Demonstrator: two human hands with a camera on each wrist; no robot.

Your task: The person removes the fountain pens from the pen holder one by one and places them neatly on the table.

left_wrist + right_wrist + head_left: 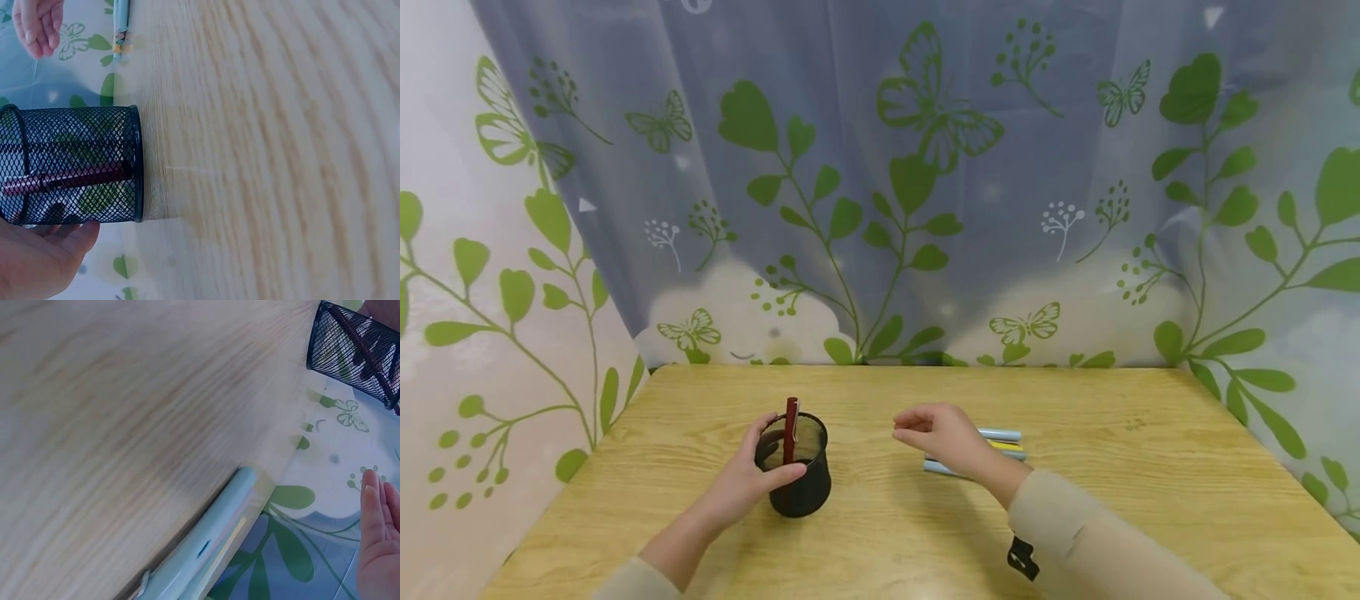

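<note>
A black mesh pen holder [802, 495] stands upright on the table, and a dark red pen [791, 429] with a silver clip leans inside it. My left hand [747, 477] grips the holder near its rim, thumb on the near side and fingers round the far side. To the right, several pens [1009, 435], light blue and yellow, lie side by side on the tabletop. My right hand [953, 437] hovers above them and partly hides them. Nothing is between its fingers, which the right wrist view shows fairly straight, apart from the light blue pen [209, 534].
The wooden table [865, 550] reaches back to a curtain [850, 167] with green leaves and butterflies. A black strap piece [1022, 558] hangs below my right sleeve.
</note>
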